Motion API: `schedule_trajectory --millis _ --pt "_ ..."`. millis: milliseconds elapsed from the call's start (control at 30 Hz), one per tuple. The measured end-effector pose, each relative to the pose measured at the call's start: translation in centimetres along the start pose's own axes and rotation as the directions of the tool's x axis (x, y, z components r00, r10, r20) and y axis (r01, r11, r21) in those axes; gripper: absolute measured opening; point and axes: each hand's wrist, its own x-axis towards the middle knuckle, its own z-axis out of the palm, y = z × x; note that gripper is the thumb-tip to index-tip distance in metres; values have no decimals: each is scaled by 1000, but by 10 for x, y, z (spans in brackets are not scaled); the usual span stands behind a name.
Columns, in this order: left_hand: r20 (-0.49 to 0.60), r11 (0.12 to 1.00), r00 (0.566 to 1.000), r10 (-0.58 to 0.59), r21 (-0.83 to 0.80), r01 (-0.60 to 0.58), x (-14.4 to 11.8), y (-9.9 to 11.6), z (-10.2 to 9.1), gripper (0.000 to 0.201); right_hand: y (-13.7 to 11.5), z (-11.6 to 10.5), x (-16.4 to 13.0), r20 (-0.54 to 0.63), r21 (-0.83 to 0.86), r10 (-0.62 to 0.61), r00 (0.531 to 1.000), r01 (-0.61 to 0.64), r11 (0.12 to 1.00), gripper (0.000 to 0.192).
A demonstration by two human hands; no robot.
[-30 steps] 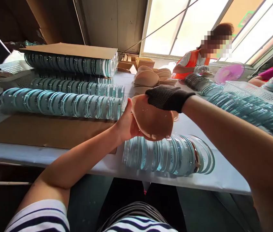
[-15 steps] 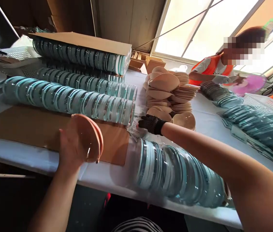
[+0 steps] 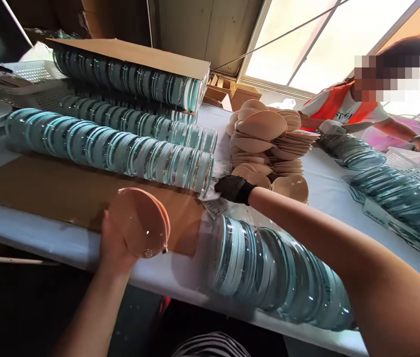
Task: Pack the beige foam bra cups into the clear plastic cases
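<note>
My left hand (image 3: 115, 243) is wrapped round the underside of a pair of beige adhesive bra cups (image 3: 139, 223), nested and tilted, their glossy side toward me. My right hand (image 3: 228, 189), in a black glove, pinches a white printed leaflet (image 3: 210, 196) from a small pile; the fingertips are partly hidden. Just beyond it stand stacked beige bra cups (image 3: 262, 124). Clear round plastic boxes (image 3: 109, 148) lie on edge in a long row behind my left hand. Nearer to me, more clear round boxes (image 3: 280, 267) lie beneath my right forearm.
Brown cardboard (image 3: 46, 193) lies flat on the white-covered table (image 3: 157, 277). At the back, a cardboard sheet (image 3: 131, 57) covers further rows of boxes. White baskets (image 3: 38, 74) stand at left. Across the table, a person in an orange vest (image 3: 343, 106) works beside more clear boxes (image 3: 403, 193).
My left hand and the bra cups have shifted slightly right and down, turning their glossy side more toward me. My right fingers have closed on a leaflet. The person opposite has stretched an arm rightward.
</note>
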Motion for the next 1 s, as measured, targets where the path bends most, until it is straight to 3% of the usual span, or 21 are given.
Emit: schedule_trajectory --millis 67,133,167,200,233,267,300,367,433,467,533,600,667,700,767,800,867,967,1000 --pt "13 998 1000 -4 -64 5 -8 -2 8 58 -8 -27 -4 -54 98 104 993 -98 990 25" --pt "63 994 997 41 -104 -35 -18 -3 19 66 -25 -61 -19 -109 408 261 959 -196 892 44" --pt "87 992 994 61 -117 -50 -24 -4 26 67 -37 -77 -31 -111 642 310 944 -170 748 49" --pt "107 990 991 74 -127 -60 -30 -5 34 67 -51 -91 -43 -89 812 281 956 -94 577 52" --pt "135 988 987 87 -137 -68 -37 -8 42 67 -66 -102 -54 -63 895 195 979 -32 446 49" --pt "178 987 979 101 -145 -75 -45 -11 52 67 -82 -109 -63 -95 920 112 989 45 390 45" --pt "233 985 966 115 -151 -81 -54 -16 61 67 -97 -112 -69 -161 898 50 986 125 421 40" --pt "361 987 924 122 -138 -77 -74 -28 80 72 -121 -108 -71 -306 695 17 952 211 688 31" --pt "457 994 884 98 -88 -65 -92 -43 96 74 -133 -98 -69 -389 361 61 919 91 928 26" --pt "478 997 876 69 -49 -52 -100 -51 101 69 -134 -94 -71 -408 235 99 908 0 972 27" --pt "460 999 888 4 31 -21 -111 -66 109 50 -131 -87 -86 -443 178 165 881 -94 980 41" --pt "409 996 911 -53 83 21 -118 -79 112 35 -124 -80 -119 -552 342 218 805 -20 940 63" --pt "354 996 933 -61 76 37 -125 -89 115 34 -122 -66 -161 -629 577 307 714 163 800 82" --pt "339 997 939 -54 69 32 -131 -94 116 34 -125 -57 -181 -628 666 349 695 249 703 86" --pt "338 997 941 -27 83 -2 -145 -105 120 35 -137 -32 -214 -577 775 417 703 310 551 88" --pt "358 995 934 -12 99 -25 -154 -111 122 35 -145 -18 -225 -545 802 451 707 281 528 88" --pt "417 991 908 36 105 -87 -172 -127 127 36 -159 5 -236 -531 808 551 644 189 557 84" --pt "455 982 881 128 69 -178 -194 -158 130 37 -164 27 -240 -612 737 625 484 62 673 73" --pt "469 978 872 143 68 -198 -200 -168 129 37 -161 31 -244 -630 699 627 458 -17 715 67"
